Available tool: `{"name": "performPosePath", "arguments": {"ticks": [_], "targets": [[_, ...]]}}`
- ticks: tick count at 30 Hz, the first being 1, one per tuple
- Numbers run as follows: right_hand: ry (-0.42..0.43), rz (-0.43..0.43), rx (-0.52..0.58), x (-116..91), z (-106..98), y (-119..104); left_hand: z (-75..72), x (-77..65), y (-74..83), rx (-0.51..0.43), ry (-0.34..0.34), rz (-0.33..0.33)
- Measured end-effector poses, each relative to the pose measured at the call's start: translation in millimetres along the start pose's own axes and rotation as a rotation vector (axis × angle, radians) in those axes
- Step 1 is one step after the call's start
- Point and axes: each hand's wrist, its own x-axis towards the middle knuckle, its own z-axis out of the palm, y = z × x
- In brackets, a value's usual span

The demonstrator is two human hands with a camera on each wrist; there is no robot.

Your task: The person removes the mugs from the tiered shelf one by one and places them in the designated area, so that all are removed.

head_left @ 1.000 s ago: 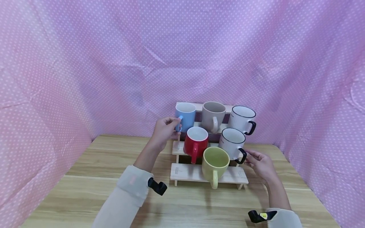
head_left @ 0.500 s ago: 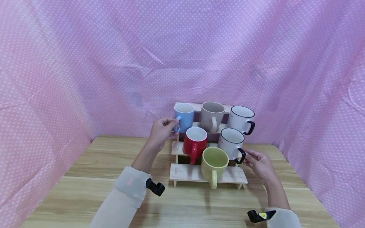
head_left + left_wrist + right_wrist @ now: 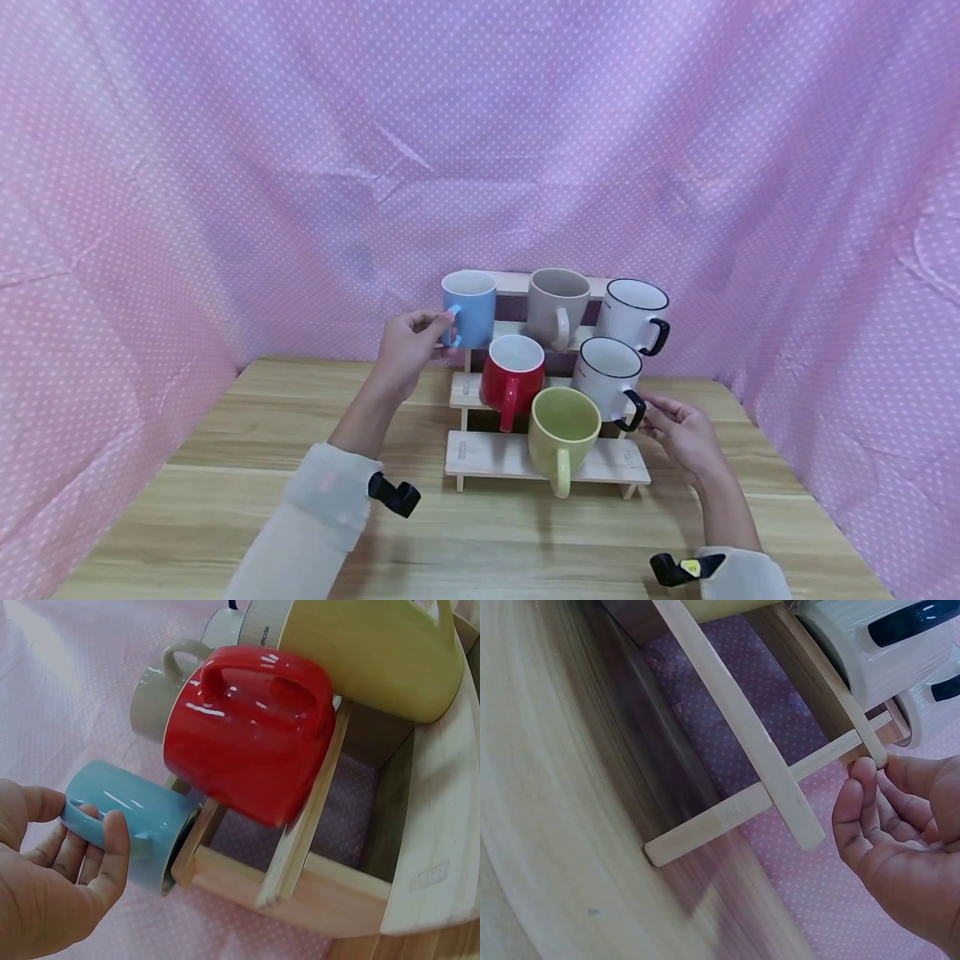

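My left hand (image 3: 407,350) pinches the handle of a light blue mug (image 3: 477,323) at the left end of the top tier. In the left wrist view, the mug (image 3: 150,817) juts past the end of the wooden tiered rack (image 3: 345,900). My right hand (image 3: 686,440) is at the rack's right side. Seen from the right wrist, its thumb and fingers (image 3: 866,787) grip the end of the middle shelf (image 3: 817,682). Beside the blue mug stands a grey mug (image 3: 551,308); below it is a red mug (image 3: 504,387).
Two white mugs with black rims and handles stand on the right, the upper mug (image 3: 622,317) on the top tier and the lower mug (image 3: 600,387) on the middle. A yellow mug (image 3: 551,454) sits on the bottom shelf (image 3: 487,454). Behind the wooden table (image 3: 300,400) hangs pink dotted cloth (image 3: 450,125).
My left hand has moved left with the blue mug, widening the gap to the grey mug. The right hand keeps its place at the rack, and the other mugs stay put.
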Motion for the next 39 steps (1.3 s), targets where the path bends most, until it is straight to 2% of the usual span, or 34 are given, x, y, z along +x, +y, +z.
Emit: {"name": "performPosePath", "arguments": {"ticks": [8,17,24,32,39], "targets": [[-0.007,-0.007,0.041,-0.1,-0.6,3.0,-23.0,-1.9,1.2,0.042,0.014,0.021],[-0.014,0.004,0.068,-1.3,1.1,1.4,-62.5,-1.7,-2.6,0.09,0.04,0.029],[0.011,0.028,0.043,-2.2,1.8,-2.2,-91.7,-2.9,-7.5,0.118,0.08,-0.001],[0.003,0.017,0.039,0.0,0.3,-0.3,-121.7,-5.5,-22.2,0.167,0.136,-0.019],[-0.003,0.01,0.053,1.4,-0.6,1.9,-148.3,-4.3,-44.1,0.208,0.204,-0.061]]}}
